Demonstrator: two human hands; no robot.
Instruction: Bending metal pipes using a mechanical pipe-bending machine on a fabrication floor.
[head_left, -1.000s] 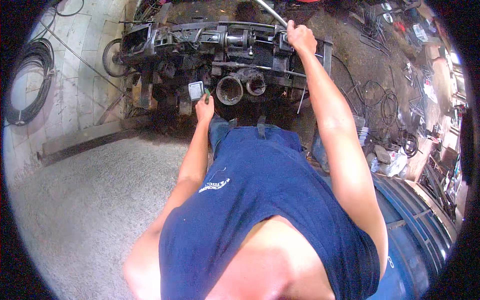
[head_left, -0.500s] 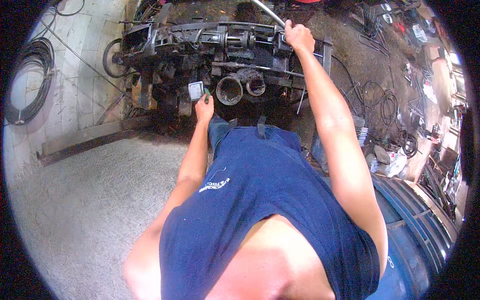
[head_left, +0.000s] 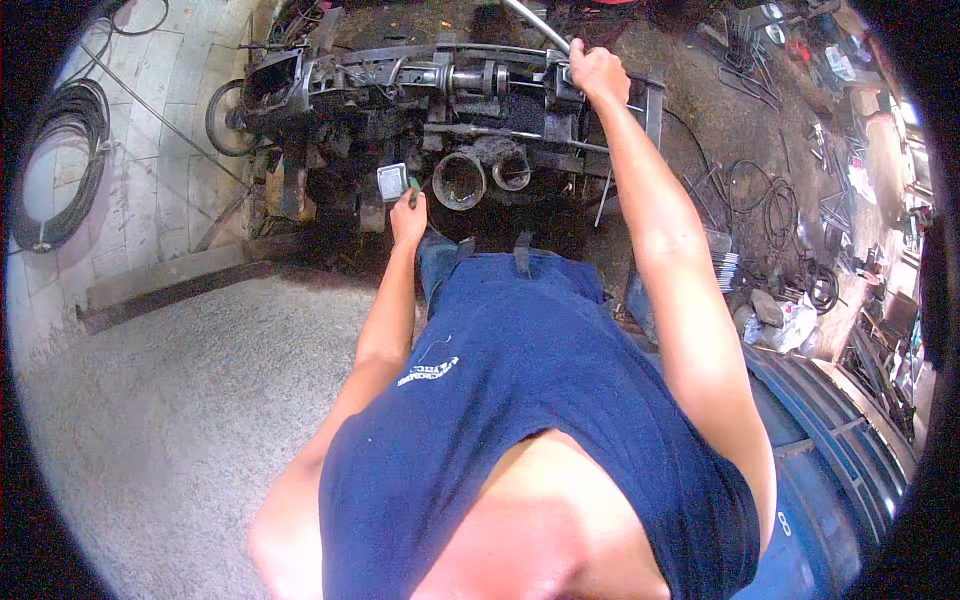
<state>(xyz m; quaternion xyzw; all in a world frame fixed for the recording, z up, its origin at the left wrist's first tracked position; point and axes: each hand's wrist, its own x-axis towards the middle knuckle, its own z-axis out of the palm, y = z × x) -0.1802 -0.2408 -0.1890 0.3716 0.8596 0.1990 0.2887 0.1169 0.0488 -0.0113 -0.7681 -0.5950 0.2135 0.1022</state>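
My left hand (head_left: 409, 216) is closed around the green handle of a small tool with a pale, squarish head (head_left: 391, 182); its exact kind I cannot make out. The tool is held up in front of a dark, greasy machine (head_left: 400, 90) with shafts and collars. Just right of that hand are two round metal cups (head_left: 459, 182) on the near side of the machine. Farther off, at the machine's right end, my right hand (head_left: 599, 74) is wrapped around a long pale metal bar (head_left: 537, 24) slanting up to the left.
A coil of black hose (head_left: 72, 165) hangs by the white wall on the left. Blue barrels (head_left: 800, 480) stand close at my right. Loose cables (head_left: 765, 205), metal rods and a white bag (head_left: 795, 325) litter the right side. A low ledge (head_left: 180, 285) borders the grey floor.
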